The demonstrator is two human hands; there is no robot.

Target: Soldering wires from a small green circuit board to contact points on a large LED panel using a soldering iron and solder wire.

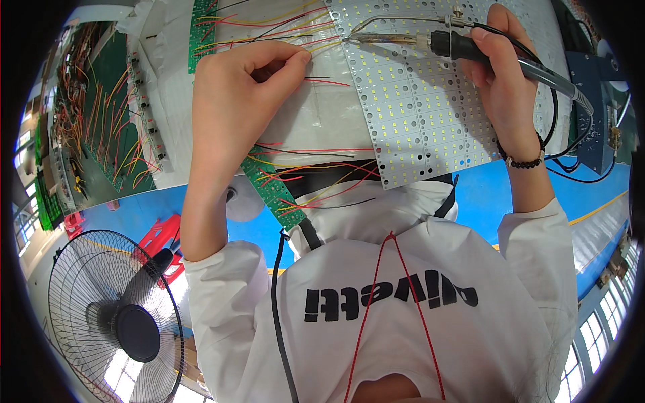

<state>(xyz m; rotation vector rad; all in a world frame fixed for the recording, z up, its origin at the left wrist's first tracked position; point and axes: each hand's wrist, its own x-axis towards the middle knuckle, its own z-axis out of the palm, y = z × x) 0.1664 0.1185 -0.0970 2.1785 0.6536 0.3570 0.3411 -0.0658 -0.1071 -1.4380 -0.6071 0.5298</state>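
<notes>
My right hand grips a soldering iron by its black handle. A thin bent metal tube is clamped alongside the iron. Its tip touches or nearly touches the left edge of a pale LED panel dotted with small yellow chips. Just left of that tip, my left hand is closed, thumb and finger pinching a yellow wire that runs to the panel's edge. More red, yellow and black wires stretch from a green circuit board strip toward the panel.
A second green strip with loose wires hangs at the near table edge. More wired boards lie at the left. A dark blue box with black cables stands at the right. A fan is at the lower left.
</notes>
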